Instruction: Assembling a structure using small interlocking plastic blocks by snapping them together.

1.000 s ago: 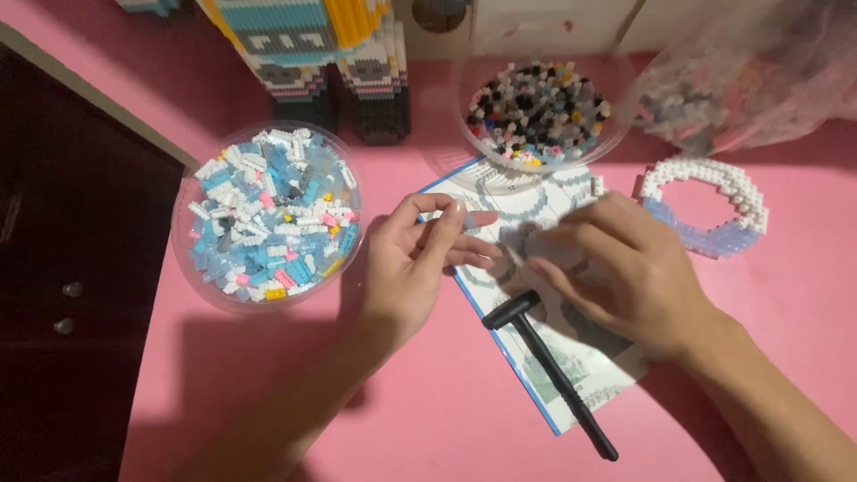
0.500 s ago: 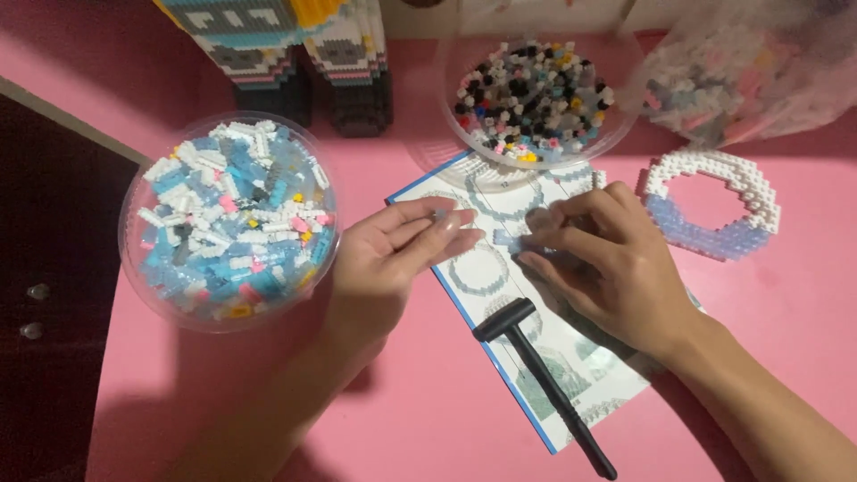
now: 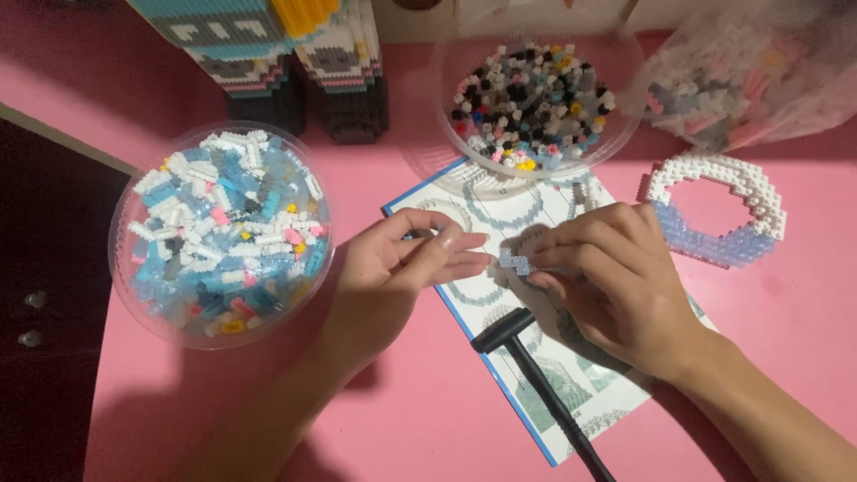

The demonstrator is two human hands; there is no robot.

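Observation:
My right hand [image 3: 611,281] pinches a short strip of pale blue tiny bricks [image 3: 515,261] over the instruction sheet [image 3: 544,402]. My left hand [image 3: 397,268] lies beside it on the sheet's left edge, fingers stretched toward the strip, thumb and forefinger close together; whether a brick is between them cannot be told. A small black hammer [image 3: 536,384] lies on the sheet just below both hands.
A clear bowl of blue and white bricks [image 3: 223,232] stands left. A bowl of mixed dark bricks [image 3: 531,103] stands at the back, with a plastic bag of bricks [image 3: 741,80] to its right. A white and blue brick ring [image 3: 719,219] lies right; a built brick model [image 3: 286,54] stands behind.
The view has shifted so everything sits lower and to the right. My left hand's fingers have stretched out toward the strip. My right hand stays on the sheet with the strip.

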